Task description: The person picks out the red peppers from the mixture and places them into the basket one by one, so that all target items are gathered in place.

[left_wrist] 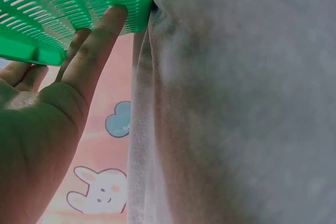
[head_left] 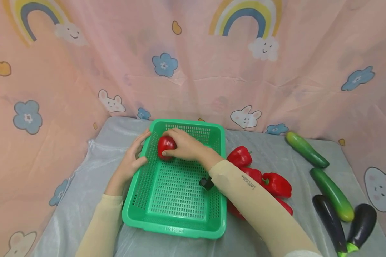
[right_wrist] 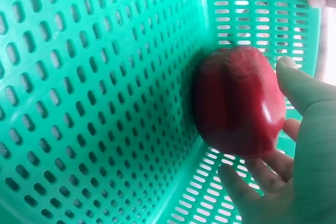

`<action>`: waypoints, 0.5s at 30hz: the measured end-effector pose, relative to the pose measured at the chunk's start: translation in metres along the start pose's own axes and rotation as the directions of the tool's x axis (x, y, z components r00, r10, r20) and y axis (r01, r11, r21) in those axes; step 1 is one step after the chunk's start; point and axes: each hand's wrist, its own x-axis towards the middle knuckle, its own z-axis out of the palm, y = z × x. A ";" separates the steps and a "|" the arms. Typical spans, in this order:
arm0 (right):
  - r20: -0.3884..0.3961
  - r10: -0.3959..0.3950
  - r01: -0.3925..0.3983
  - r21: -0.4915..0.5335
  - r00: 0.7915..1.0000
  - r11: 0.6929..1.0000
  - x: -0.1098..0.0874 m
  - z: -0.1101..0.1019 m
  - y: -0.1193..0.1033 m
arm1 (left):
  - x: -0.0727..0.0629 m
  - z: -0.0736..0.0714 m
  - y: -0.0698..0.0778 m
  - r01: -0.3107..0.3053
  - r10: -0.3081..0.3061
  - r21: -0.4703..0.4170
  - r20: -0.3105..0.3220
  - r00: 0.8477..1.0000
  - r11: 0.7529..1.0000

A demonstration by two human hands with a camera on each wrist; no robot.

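Note:
A green plastic basket [head_left: 177,210] with slotted walls sits on the cloth in the head view. Inside it, near the far left corner, is a glossy red bell pepper [head_left: 166,147]. My right hand [head_left: 184,144] reaches in from the right and holds the pepper between thumb and fingers. In the right wrist view the pepper [right_wrist: 239,100] lies against the basket's floor and wall, fingers under one side and the thumb by the other. My left hand [head_left: 130,160] touches the basket's left side from outside, its fingers [left_wrist: 97,51] fairly straight against the slotted wall.
Several red bell peppers [head_left: 278,185] lie right of the basket, partly behind my right forearm. Farther right are two green zucchini-like vegetables [head_left: 332,194] and two dark eggplants [head_left: 329,223]. A pink patterned curtain [head_left: 193,92] rises behind the grey cloth [head_left: 83,214].

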 end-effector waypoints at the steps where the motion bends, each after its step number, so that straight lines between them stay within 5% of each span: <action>1: -0.002 0.002 -0.002 0.006 1.000 1.000 0.000 -0.001 0.000 | 0.000 0.000 0.000 0.000 0.000 -0.004 0.002 1.000 1.000; 15: -0.025 0.027 -0.026 0.056 0.999 0.998 -0.004 -0.014 -0.010 | 0.000 0.000 -0.001 -0.015 0.015 -0.011 0.007 1.000 1.000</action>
